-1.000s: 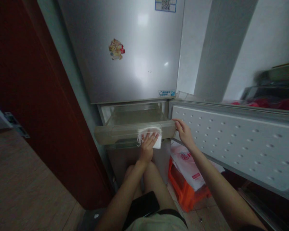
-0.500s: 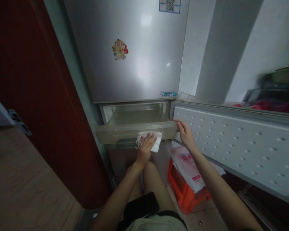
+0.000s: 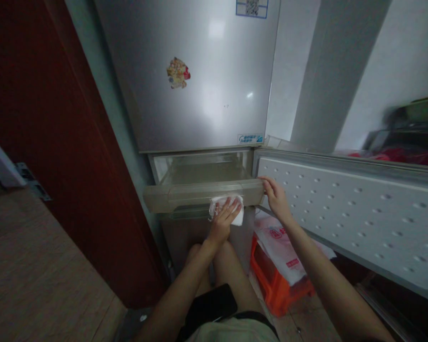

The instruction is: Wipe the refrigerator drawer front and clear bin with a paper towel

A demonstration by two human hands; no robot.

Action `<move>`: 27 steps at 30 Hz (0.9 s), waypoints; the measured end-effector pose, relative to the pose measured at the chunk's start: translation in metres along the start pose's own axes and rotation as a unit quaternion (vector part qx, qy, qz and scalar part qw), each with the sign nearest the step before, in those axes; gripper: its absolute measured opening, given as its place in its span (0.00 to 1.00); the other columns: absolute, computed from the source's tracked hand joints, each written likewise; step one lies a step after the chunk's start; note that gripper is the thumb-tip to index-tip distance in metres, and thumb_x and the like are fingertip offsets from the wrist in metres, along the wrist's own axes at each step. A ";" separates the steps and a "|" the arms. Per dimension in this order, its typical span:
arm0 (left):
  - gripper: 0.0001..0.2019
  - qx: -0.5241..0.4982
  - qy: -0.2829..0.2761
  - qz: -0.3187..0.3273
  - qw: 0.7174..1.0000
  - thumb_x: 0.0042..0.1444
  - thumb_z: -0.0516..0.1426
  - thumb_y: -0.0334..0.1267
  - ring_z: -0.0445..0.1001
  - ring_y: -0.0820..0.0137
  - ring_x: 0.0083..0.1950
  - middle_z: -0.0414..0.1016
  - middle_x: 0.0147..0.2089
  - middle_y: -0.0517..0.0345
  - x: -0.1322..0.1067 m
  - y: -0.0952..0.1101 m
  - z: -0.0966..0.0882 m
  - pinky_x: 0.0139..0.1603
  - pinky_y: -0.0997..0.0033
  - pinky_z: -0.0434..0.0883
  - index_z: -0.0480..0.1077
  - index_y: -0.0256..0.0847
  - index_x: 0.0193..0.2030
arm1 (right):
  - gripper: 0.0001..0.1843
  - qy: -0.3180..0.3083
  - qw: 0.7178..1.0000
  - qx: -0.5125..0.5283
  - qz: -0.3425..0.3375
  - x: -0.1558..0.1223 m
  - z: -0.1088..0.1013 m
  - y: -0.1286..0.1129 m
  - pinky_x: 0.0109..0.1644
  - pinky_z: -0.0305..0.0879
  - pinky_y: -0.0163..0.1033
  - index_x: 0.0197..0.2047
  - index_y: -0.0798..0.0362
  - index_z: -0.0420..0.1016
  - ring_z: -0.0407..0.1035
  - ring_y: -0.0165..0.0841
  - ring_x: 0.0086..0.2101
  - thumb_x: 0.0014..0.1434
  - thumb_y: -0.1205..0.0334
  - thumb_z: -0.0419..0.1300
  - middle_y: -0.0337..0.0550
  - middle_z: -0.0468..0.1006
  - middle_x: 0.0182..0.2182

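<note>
A pale, see-through freezer drawer (image 3: 189,194) is pulled part way out of the fridge's lower compartment. My left hand (image 3: 221,223) presses a folded white cloth (image 3: 238,216) against the right half of the drawer front, its fingers laid over the cloth. At the drawer's right end, my right hand (image 3: 275,197) grips the corner, with fingertips over the top edge. Nothing shows inside the visible part of the drawer.
The lower fridge door (image 3: 342,209) stands swung out to the right. Beneath it is an orange stool (image 3: 274,299) with a white plastic bag (image 3: 283,251) on top. A black phone (image 3: 212,306) rests on my lap. A dark red wooden door (image 3: 82,156) is at the left.
My left hand has slid the cloth slightly to the right along the drawer front. My right hand keeps its grip on the drawer corner.
</note>
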State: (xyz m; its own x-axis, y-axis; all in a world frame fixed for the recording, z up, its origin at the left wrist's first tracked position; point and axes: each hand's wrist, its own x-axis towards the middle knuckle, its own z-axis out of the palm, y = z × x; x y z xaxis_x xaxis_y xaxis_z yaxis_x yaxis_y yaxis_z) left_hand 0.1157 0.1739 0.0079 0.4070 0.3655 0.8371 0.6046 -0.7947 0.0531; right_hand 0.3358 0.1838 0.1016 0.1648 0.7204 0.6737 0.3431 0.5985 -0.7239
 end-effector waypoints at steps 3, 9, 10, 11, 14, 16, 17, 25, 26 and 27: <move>0.28 0.032 -0.006 0.054 0.998 0.67 0.40 0.21 0.52 0.65 0.76 0.70 0.66 0.46 -0.004 -0.008 -0.013 0.75 0.46 0.47 0.68 0.41 0.66 | 0.30 0.003 1.000 -0.003 -0.002 0.000 0.001 0.001 0.44 0.73 0.45 0.48 0.49 0.78 0.73 0.40 0.43 0.61 0.33 0.51 0.48 0.81 0.44; 0.27 0.058 0.035 0.082 0.994 0.69 0.40 0.23 0.59 0.66 0.73 0.74 0.64 0.48 0.015 -0.007 -0.018 0.75 0.50 0.50 0.69 0.43 0.66 | 0.30 0.004 1.000 -0.009 -0.008 0.001 0.001 0.004 0.45 0.72 0.46 0.48 0.48 0.78 0.74 0.41 0.44 0.62 0.33 0.51 0.48 0.81 0.45; 0.26 0.065 0.036 0.082 0.994 0.69 0.41 0.24 0.61 0.66 0.72 0.75 0.63 0.49 0.018 -0.007 -0.018 0.75 0.51 0.52 0.69 0.44 0.66 | 0.30 0.004 1.000 -0.009 -0.008 0.001 0.000 0.004 0.45 0.72 0.46 0.48 0.48 0.78 0.74 0.41 0.44 0.62 0.33 0.51 0.47 0.81 0.45; 0.26 0.073 0.038 0.084 0.993 0.69 0.41 0.24 0.63 0.66 0.71 0.75 0.63 0.50 0.020 -0.007 -0.017 0.74 0.52 0.53 0.69 0.45 0.66 | 0.30 0.004 1.000 -0.010 -0.008 0.001 0.000 0.005 0.46 0.72 0.46 0.48 0.48 0.79 0.74 0.42 0.44 0.62 0.33 0.51 0.47 0.81 0.46; 0.26 0.091 0.051 0.080 0.991 0.69 0.42 0.24 0.68 0.66 0.69 0.77 0.61 0.50 0.021 -0.009 -0.015 0.73 0.54 0.58 0.70 0.45 0.65 | 0.30 0.008 1.000 -0.013 -0.008 0.001 0.000 0.006 0.46 0.71 0.47 0.48 0.48 0.79 0.74 0.42 0.43 0.62 0.33 0.51 0.47 0.81 0.46; 0.26 0.089 0.068 0.059 0.992 0.69 0.42 0.23 0.69 0.65 0.68 0.78 0.60 0.50 0.019 -0.010 -0.013 0.71 0.54 0.60 0.71 0.45 0.64 | 0.30 0.009 1.000 -0.014 -0.008 0.000 0.000 0.007 0.45 0.71 0.47 0.48 0.48 0.79 0.74 0.42 0.42 0.62 0.33 0.51 0.48 0.81 0.46; 0.26 0.085 0.080 0.047 0.992 0.68 0.42 0.23 0.70 0.65 0.67 0.78 0.60 0.50 0.019 -0.010 -0.012 0.71 0.54 0.61 0.72 0.45 0.64 | 0.30 0.009 1.000 -0.014 -0.007 0.000 0.000 0.007 0.45 0.71 0.47 0.49 0.47 0.79 0.74 0.42 0.42 0.62 0.33 0.50 0.48 0.81 0.46; 0.28 0.048 0.198 0.002 0.979 0.66 0.42 0.19 0.60 0.69 0.73 0.77 0.61 0.51 0.013 -0.005 -0.007 0.76 0.58 0.49 0.73 0.43 0.62 | 0.30 0.007 1.000 -0.013 -0.006 -0.001 0.000 0.007 0.50 0.71 0.49 0.49 0.48 0.78 0.73 0.43 0.46 0.63 0.33 0.50 0.48 0.81 0.47; 0.29 0.047 0.206 -0.001 0.977 0.65 0.42 0.18 0.60 0.69 0.73 0.77 0.62 0.51 0.011 -0.006 -0.006 0.76 0.57 0.49 0.72 0.43 0.63 | 0.30 0.006 1.000 -0.013 -0.007 -0.001 0.000 0.008 0.50 0.71 0.49 0.49 0.48 0.78 0.73 0.43 0.46 0.63 0.33 0.50 0.48 0.81 0.47; 0.29 0.046 0.213 -0.003 0.976 0.65 0.42 0.18 0.60 0.69 0.73 0.76 0.62 0.51 0.010 -0.007 -0.004 0.76 0.55 0.49 0.71 0.44 0.64 | 0.30 0.005 1.000 -0.013 -0.006 0.000 0.000 0.008 0.50 0.71 0.48 0.49 0.48 0.78 0.73 0.43 0.46 0.63 0.33 0.50 0.48 0.81 0.48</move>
State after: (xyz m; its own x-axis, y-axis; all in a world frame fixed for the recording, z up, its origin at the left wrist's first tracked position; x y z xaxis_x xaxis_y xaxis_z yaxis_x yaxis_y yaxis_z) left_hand 0.1127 0.1806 0.0184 0.0945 0.1200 0.9883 0.6722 -0.7399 0.0256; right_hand 0.3383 0.1884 0.0954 0.1695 0.7090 0.6845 0.3701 0.5980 -0.7110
